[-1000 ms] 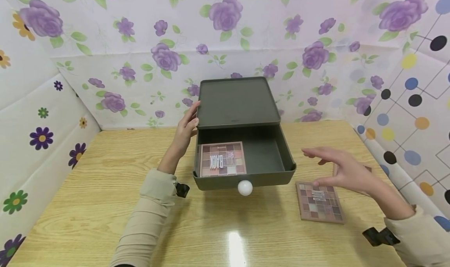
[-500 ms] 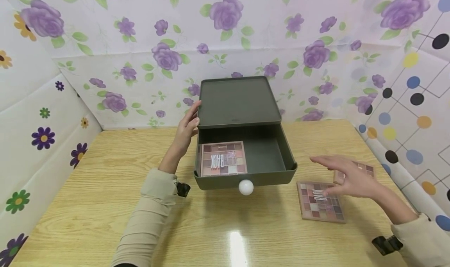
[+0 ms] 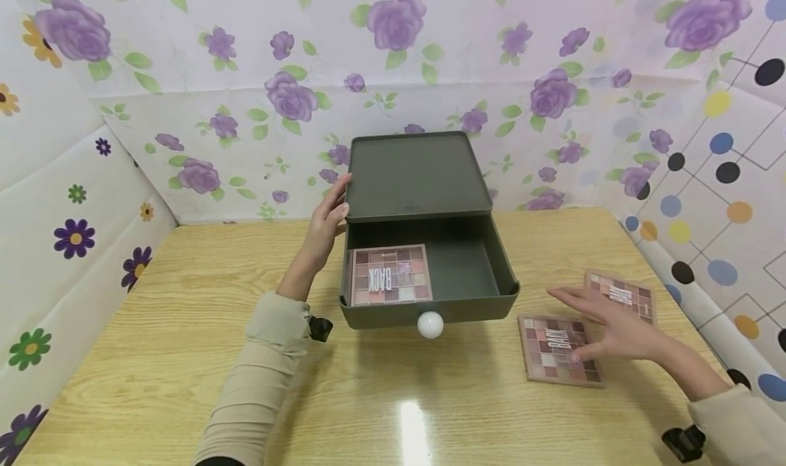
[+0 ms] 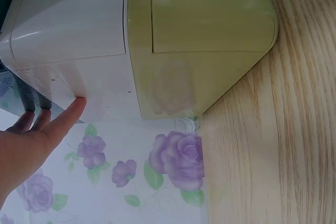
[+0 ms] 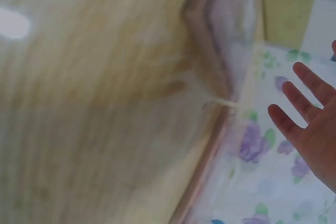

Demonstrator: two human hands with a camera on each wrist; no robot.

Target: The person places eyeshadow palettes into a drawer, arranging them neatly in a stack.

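A dark grey-green drawer point(image 3: 460, 268) stands pulled out of a small drawer organizer point(image 3: 417, 176) and has a white round knob point(image 3: 430, 325). An eyeshadow palette point(image 3: 391, 275) marked BACK lies in the drawer's left half. My left hand point(image 3: 319, 237) rests its fingers against the organizer's left side; in the left wrist view one straight fingertip touches the white section point(image 4: 73, 19). My right hand point(image 3: 629, 329), fingers spread and holding nothing, hovers over two more palettes on the table: a nearer palette point(image 3: 546, 357) and a farther palette point(image 3: 638, 302), both partly covered by it.
The wood-grain table point(image 3: 184, 329) meets a floral-print back wall point(image 3: 245, 145). Printed sheets also close in the left and right sides. Below the white section, the organizer has a yellow-green section point(image 4: 210, 14).
My right hand has shifted right and a little toward me, showing more of the farther palette. The left hand, drawer and palettes stay where they were.
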